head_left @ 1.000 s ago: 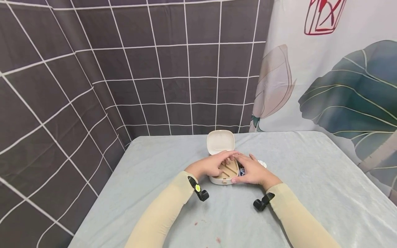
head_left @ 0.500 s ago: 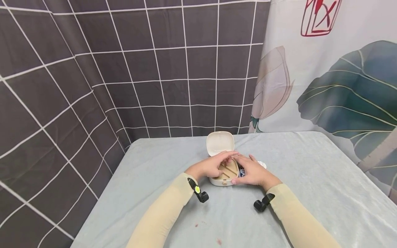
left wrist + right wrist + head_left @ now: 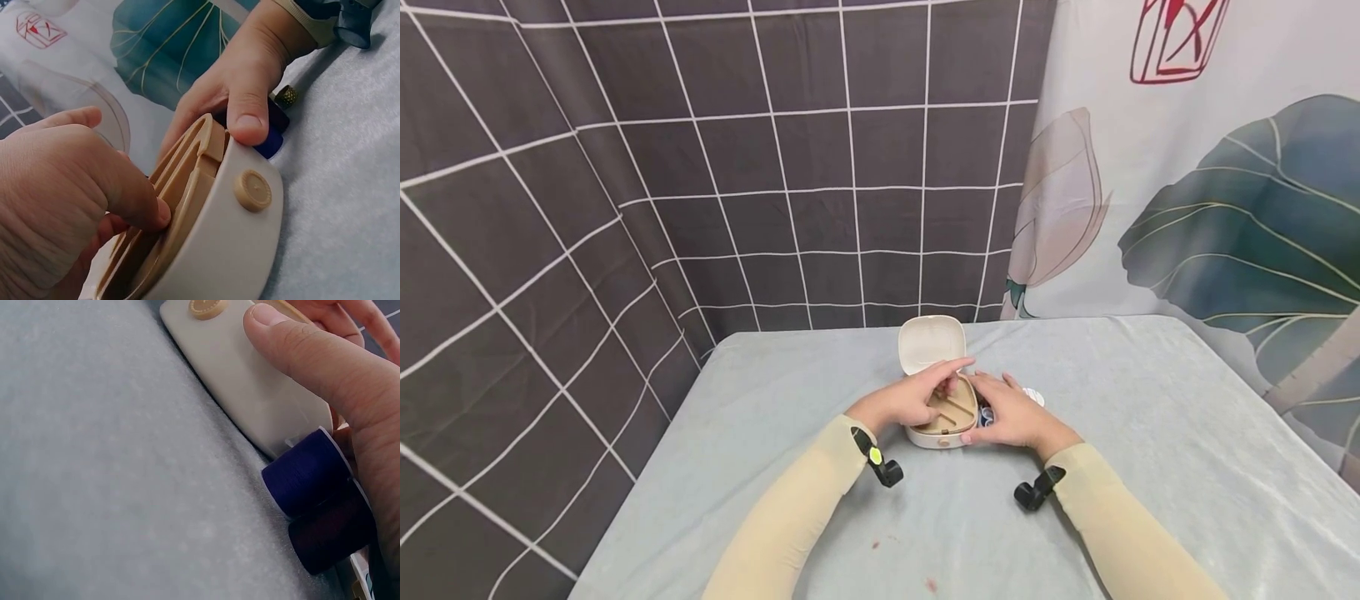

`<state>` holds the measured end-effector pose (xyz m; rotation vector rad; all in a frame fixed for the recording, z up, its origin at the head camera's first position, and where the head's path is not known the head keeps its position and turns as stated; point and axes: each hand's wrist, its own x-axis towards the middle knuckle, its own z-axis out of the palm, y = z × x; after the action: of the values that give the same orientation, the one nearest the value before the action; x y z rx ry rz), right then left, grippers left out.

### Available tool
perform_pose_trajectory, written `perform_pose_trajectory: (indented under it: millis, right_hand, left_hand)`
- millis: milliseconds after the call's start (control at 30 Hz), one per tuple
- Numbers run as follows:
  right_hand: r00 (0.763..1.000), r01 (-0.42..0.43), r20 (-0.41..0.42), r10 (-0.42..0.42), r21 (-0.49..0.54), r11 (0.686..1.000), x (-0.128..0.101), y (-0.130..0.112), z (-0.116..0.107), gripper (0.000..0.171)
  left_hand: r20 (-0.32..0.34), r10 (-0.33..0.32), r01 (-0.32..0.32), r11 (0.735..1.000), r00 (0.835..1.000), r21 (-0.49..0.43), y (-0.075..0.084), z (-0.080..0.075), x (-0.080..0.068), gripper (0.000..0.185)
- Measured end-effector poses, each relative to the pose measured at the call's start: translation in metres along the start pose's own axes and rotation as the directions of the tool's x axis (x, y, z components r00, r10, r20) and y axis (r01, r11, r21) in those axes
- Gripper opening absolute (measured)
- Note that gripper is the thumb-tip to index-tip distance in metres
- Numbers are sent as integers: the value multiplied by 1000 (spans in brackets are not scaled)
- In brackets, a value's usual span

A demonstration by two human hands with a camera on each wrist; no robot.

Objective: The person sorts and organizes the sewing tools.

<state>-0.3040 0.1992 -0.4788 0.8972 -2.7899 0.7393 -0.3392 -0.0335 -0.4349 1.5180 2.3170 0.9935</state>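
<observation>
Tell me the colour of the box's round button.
The button is tan, clearest in the left wrist view.

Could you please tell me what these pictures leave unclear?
Head: anything beneath the tan tray in the white box; the tray covers it.
Head: what the white striped object is; too small, partly behind the right hand.
Left wrist: the right hand's index fingertip, behind the tray.
Right wrist: exact color of the darker thread spool, lost in shadow.

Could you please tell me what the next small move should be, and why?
Perhaps ease the tan tray upward: the left hand reaches into it with its thumb, and the right hand holds the white box by one side, which should steady it.
</observation>
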Motion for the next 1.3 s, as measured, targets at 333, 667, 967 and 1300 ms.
perform_pose_trajectory:
  millis: [333,667,967,1300]
  right_hand:
    - [1000,12,-3,-12,11,1000,0,2,0,104]
    - [1000,9,-3,-9,18,1000,1,0,-2,101]
    - [1000,-12,5,12,16,1000,1,-2,-3,102]
    - [1000,-16,8,16,14,1000,1,-1,-1,101]
  left_hand:
    - [-7,57,-56,996,998,63,9,-7,2,95]
    - [-158,-20,1,993,987,-116,11,-28,-10,100]
    - [-279,-95,-1,946,956,-324,7,-48,-22,107]
    - [-374,-194,-11,877,907,-481,-5,-60,-45,104]
